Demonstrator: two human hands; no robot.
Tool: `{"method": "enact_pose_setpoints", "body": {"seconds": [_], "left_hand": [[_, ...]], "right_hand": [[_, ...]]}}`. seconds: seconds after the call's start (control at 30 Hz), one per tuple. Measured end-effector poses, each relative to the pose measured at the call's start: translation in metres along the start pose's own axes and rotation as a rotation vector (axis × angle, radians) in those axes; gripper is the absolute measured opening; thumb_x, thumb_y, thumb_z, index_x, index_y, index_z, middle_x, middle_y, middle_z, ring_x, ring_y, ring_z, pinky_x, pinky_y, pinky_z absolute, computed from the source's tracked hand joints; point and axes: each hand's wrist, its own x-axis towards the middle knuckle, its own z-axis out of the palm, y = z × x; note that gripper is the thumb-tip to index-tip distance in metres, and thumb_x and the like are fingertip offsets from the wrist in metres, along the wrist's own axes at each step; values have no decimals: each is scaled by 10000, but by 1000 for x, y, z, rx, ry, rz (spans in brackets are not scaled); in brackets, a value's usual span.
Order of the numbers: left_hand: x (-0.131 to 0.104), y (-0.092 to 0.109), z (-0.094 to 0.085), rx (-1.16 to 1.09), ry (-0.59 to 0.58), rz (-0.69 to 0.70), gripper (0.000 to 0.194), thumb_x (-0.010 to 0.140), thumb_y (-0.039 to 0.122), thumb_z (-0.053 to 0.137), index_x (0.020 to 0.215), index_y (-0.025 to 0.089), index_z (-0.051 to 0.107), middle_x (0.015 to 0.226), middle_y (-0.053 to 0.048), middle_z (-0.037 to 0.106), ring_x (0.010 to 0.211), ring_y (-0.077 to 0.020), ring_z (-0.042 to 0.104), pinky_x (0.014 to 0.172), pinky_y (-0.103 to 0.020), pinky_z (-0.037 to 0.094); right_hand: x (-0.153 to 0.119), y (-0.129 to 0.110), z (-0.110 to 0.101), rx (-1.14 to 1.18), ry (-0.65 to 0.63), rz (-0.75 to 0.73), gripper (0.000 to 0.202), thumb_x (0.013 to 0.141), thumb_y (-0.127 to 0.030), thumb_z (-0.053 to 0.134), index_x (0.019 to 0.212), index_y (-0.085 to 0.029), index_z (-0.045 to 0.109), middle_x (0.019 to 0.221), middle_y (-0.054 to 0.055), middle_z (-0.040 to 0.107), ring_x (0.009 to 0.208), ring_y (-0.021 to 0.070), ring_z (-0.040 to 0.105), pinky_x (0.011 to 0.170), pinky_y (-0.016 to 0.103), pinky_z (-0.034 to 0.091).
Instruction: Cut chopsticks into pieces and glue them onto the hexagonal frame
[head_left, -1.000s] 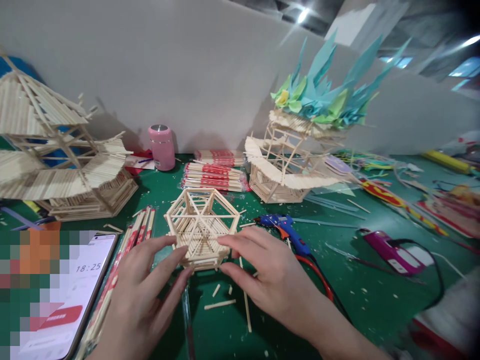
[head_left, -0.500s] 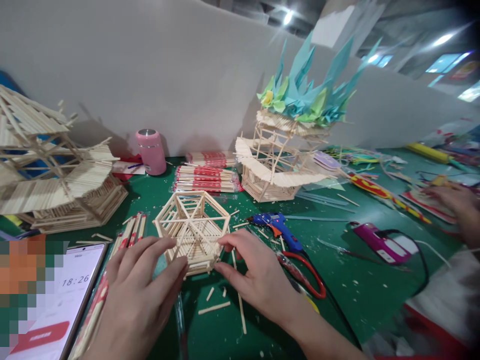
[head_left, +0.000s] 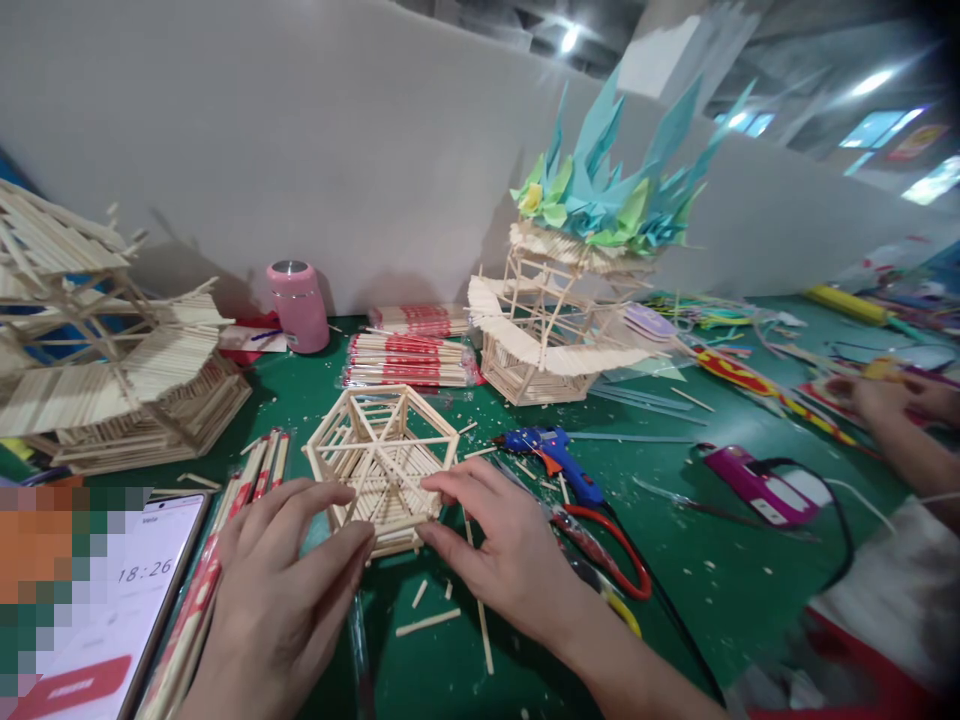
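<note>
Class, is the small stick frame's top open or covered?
Open: only spokes cross the frame, and its floor shows between them.

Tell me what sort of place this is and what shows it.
Most likely a craft workroom, perhaps a classroom. A blue glue gun lies beside an open stick frame, red-banded packs of thin sticks lie behind it, and a larger stick model topped with blue leaf-like shapes stands nearby.
</note>
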Motion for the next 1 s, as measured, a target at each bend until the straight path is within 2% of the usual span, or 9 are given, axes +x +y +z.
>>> {"method": "enact_pose_setpoints", "body": {"seconds": [0.2,0.63,0.73,0.83,0.9,1.0], "left_hand": [[1,3,0,-46,-16,-27,160,805,150,531,929,224,600,1020,-89,558,940,-303,518,697,-485,430],[5,6,-1,-41,4,-54,132,805,171,529,871,218,633,1012,-98,557,922,-312,510,700,-479,418],[6,9,0,-36,-12,-105,120,806,192,541,876,236,627,1038,-94,555,951,-326,499,728,-505,408],[4,11,-1,-27,16,-155,179,801,208,567,979,215,579,1080,-112,536,984,-332,488,758,-518,401],[1,11,-1,-24,30,-179,289,801,223,580,1082,189,524,1101,-128,522,996,-328,488,774,-516,401],[-9,9,-3,-36,51,-212,356,806,241,584,1140,167,483,1100,-135,513,992,-314,496,778,-508,412]], "right_hand": [[-1,0,0,-9,18,-2,292,827,-243,573,1100,-144,553,858,59,587,793,192,556,697,325,482],[-1,-1,-1,-4,0,14,320,810,-232,593,1111,-129,553,849,63,580,788,199,549,713,336,477],[-1,-3,-3,-20,-20,37,405,791,-249,621,1165,-127,520,908,80,575,829,211,545,734,351,480],[-2,-6,-6,-39,-5,54,504,756,-241,662,1213,-128,485,1001,102,548,894,225,533,752,356,478],[-2,-8,-7,-32,27,7,479,759,-222,659,1200,-134,497,999,95,534,900,218,526,747,343,474],[1,-11,-4,-23,46,-100,298,807,-195,605,1102,-164,574,913,62,525,839,194,512,704,319,454]]}}
